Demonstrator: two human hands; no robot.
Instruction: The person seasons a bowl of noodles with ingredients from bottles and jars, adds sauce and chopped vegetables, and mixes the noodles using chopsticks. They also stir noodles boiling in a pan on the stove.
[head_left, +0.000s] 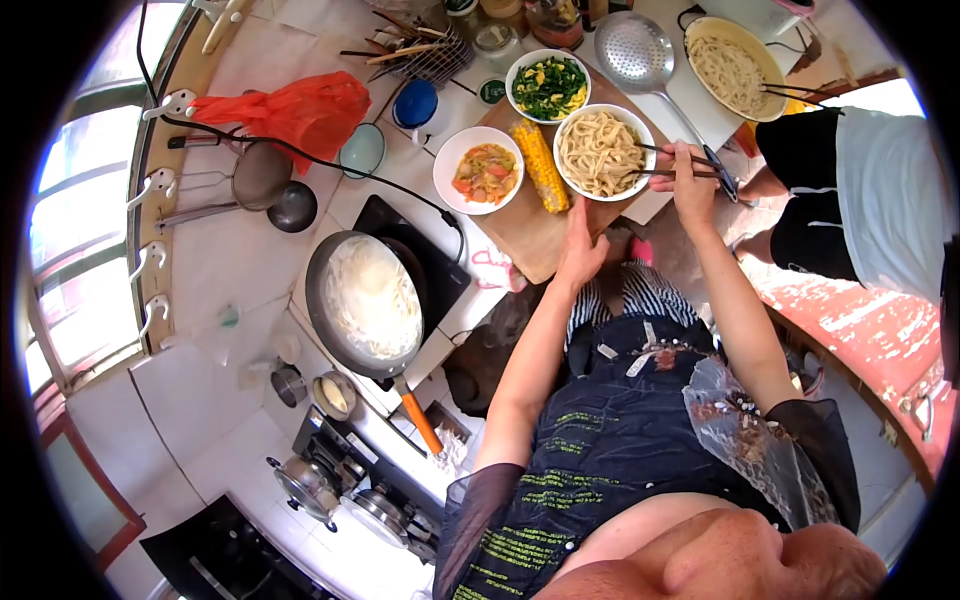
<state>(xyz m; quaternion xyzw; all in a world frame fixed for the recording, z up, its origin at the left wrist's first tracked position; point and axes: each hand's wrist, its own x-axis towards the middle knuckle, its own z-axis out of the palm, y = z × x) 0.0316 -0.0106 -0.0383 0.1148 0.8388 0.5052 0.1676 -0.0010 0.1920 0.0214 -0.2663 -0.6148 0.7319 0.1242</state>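
A pair of dark chopsticks (690,174) is gripped in my right hand (692,185), closed around them. Their tips reach into the noodles (600,150) in a white bowl (572,183). My left hand (580,250) points its stretched fingers at the near side of this bowl, thumb held apart; whether the fingertips touch the rim I cannot tell. Beside the bowl lies an ear of corn (541,168) on a wooden board (525,235). A bowl of greens with egg (549,87) stands behind it, and a bowl of red and orange vegetables (486,173) to the left.
A frying pan (318,290) with noodles in pale liquid sits on a black hob (455,285), its orange handle toward me. A slotted skimmer (635,55) and a yellow bowl of noodles (740,65) lie at the right. Another person (890,190) stands there with chopsticks over that bowl.
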